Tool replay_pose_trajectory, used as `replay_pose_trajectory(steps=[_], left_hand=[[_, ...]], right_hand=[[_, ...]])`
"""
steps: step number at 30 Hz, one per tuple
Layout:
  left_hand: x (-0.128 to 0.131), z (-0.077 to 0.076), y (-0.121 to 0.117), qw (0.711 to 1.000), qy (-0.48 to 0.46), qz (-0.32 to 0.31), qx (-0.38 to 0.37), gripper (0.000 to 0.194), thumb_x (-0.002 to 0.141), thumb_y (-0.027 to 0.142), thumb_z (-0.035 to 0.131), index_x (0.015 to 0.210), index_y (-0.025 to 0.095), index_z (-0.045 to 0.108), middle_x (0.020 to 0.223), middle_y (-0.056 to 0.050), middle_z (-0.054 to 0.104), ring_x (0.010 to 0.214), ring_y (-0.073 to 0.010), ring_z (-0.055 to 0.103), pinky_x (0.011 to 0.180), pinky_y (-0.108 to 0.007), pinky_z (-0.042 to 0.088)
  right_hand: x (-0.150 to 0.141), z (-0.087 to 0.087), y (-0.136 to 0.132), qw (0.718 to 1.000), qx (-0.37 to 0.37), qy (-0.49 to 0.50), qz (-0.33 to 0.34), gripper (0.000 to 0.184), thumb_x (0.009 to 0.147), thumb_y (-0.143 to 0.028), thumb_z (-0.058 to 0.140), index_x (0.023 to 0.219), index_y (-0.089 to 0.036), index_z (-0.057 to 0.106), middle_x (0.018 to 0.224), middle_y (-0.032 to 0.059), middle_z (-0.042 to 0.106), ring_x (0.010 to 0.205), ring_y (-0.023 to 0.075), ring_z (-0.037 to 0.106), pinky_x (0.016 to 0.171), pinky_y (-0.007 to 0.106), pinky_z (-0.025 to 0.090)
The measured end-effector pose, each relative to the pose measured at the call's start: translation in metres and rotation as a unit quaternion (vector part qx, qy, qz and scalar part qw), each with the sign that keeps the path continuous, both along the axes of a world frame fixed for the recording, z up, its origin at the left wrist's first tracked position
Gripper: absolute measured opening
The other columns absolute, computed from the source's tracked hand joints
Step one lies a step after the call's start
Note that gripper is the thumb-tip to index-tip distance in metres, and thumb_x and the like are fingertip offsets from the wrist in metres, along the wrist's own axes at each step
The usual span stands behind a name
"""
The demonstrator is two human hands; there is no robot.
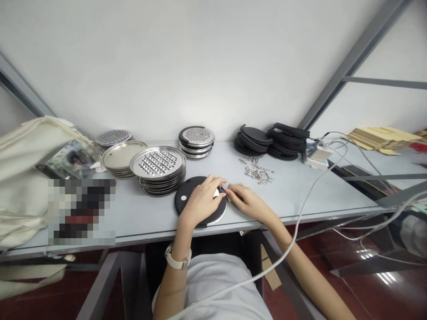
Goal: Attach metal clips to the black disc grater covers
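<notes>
A black round disc with a silver metal rim (182, 205) lies at the table's front edge, with a pale round spot on its left part. My left hand (205, 200) lies over it, fingers bent towards its right edge and holding it. There, my right hand (245, 201) has thumb and fingers pinched together beside a small dark and shiny piece; what exactly they grip is too small to make out. Several small metal clips (258, 172) are scattered beyond my right hand. To the left stands a stack of round metal graters (160, 166).
Behind are a pile of round metal plates (123, 155), graters with black edging (197, 140) and stacks of black discs (255, 138). A white cable (296, 226) crosses from a power strip (318, 155) past my right arm. Cream cloth (30, 178) hangs at left.
</notes>
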State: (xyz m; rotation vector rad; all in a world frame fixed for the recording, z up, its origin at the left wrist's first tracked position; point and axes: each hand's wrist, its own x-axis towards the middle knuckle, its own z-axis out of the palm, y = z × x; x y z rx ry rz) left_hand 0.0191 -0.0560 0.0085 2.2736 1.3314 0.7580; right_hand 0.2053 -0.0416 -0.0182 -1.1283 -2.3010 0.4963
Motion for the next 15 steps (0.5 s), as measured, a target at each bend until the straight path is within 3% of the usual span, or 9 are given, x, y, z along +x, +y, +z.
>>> replay_pose_trajectory(steps=[15], left_hand=[[-0.0004,0.0047,-0.0014,0.999,-0.031,-0.012,0.015,0.033,0.088,0.019,0.056,0.118,0.031,0.060,0.112,0.001,0.064,0.101,-0.0182,0.061,0.090,-0.031,0.047]], right_hand=[[0.0038,-0.0020,0.0008,1.000,-0.020,0.020,0.007,0.029,0.099,-0.033,0.037,0.080,-0.018,0.053,0.071,0.0013,0.057,0.068,0.0155,0.051,0.069,0.029,0.040]])
